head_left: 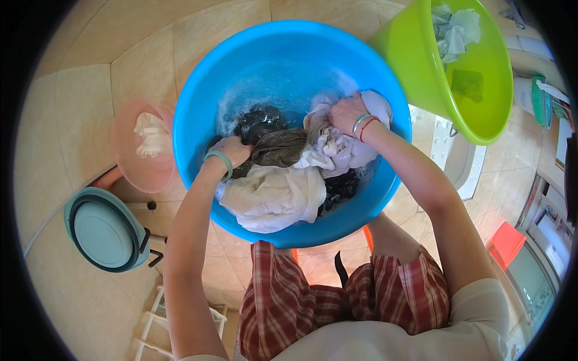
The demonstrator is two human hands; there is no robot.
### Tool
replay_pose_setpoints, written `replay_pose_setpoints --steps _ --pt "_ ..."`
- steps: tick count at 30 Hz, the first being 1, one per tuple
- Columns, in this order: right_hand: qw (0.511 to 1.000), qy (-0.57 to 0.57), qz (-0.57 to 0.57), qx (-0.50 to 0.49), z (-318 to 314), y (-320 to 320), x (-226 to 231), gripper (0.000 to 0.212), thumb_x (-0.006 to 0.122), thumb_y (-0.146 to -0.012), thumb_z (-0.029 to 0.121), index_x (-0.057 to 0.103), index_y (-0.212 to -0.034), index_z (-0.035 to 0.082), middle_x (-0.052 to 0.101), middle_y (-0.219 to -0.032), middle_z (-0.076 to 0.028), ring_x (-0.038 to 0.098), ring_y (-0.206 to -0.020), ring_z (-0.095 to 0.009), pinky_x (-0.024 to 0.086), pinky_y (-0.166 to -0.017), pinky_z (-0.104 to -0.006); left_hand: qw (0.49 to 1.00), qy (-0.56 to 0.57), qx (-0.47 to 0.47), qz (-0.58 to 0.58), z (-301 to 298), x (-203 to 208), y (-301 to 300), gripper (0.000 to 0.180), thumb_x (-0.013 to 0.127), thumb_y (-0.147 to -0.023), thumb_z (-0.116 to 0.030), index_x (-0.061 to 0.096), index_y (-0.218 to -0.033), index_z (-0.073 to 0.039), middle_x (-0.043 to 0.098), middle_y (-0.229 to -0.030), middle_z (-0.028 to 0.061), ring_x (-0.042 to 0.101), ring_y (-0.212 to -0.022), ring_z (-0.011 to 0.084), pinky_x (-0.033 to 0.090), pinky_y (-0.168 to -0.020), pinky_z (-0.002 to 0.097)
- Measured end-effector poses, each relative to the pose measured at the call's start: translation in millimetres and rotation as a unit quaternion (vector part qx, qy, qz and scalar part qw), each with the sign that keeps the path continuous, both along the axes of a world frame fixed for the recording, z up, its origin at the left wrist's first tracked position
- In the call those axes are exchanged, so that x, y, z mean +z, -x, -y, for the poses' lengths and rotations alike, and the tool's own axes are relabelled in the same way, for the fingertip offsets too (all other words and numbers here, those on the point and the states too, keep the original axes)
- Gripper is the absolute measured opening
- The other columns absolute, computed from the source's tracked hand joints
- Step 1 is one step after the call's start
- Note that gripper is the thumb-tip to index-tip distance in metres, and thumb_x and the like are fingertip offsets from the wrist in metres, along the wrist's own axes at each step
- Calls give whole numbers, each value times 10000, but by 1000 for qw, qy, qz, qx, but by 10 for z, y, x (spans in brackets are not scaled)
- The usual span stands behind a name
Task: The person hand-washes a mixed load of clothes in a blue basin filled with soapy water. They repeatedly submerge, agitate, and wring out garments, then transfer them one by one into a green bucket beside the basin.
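Observation:
A big blue tub (289,45) holds soapy water and a heap of wet laundry. On the right side of the tub, my right hand (348,114) grips a bunched pale lavender garment (352,150), its fingertips hidden in the folds. My left hand (233,151) is closed on a dark brown cloth (278,147) at the left, fingers curled down and partly hidden. White cloth (271,198) lies bunched at the tub's near side. Black wet fabric (260,120) shows beyond my left hand, partly under water.
A lime-green bucket (445,90) with pale cloth in it stands at the far right. To the left are a pink basin (125,165) holding cream cloth and a teal folding basin (105,231). A white rack (150,319) stands lower left; an orange-red plastic piece (507,243) is at right.

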State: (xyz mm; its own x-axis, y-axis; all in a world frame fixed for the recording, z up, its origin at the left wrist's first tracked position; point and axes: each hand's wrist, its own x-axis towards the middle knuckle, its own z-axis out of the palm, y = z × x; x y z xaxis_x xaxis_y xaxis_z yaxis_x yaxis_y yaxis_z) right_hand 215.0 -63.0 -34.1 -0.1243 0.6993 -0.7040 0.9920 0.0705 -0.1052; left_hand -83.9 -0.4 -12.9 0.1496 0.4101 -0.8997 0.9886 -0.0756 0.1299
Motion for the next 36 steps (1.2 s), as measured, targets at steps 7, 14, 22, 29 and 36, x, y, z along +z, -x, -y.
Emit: replay_pose_setpoints --steps 7,14,22,29,36 --pt "995 49 -34 -79 58 -27 -22 247 551 -868 223 734 -949 79 711 -991 -145 659 -965 -363 495 -830 -492 1000 -20 -22 -5 150 -98 177 566 525 -885 -428 587 -1226 19 610 -1210 270 568 -1175 374 470 -961 420" --pt "866 -361 -345 34 663 370 633 316 730 -769 254 627 -1034 117 602 -1136 -75 539 -1106 -272 437 -921 -449 958 -262 -112 17 559 43 186 622 565 -878 -345 412 -1400 -42 433 -1406 165 468 -1250 343 402 -1002 473" --pt "888 -230 -381 115 1063 807 452 284 721 -789 335 651 -979 136 657 -963 -53 608 -974 -199 262 -1105 -539 901 -260 -137 320 354 419 -106 518 620 -886 -431 525 -1380 -306 244 -1573 61 230 -1435 358 250 -1100 571" --pt "845 -222 -472 -120 765 792 1237 91 709 -807 175 671 -846 102 628 -700 -42 625 -724 -223 361 -1053 -457 958 -95 -42 268 -46 -169 -25 435 570 -913 -508 644 -1269 -269 325 -1550 56 322 -1405 318 232 -1146 491" --pt "688 -133 -601 -385 447 672 2143 126 663 -917 132 646 -924 7 639 -777 -38 582 -691 -68 440 -598 -224 933 -58 -35 352 -32 -469 262 473 539 -923 -471 605 -1293 -183 371 -1515 120 375 -1361 321 259 -1141 432"
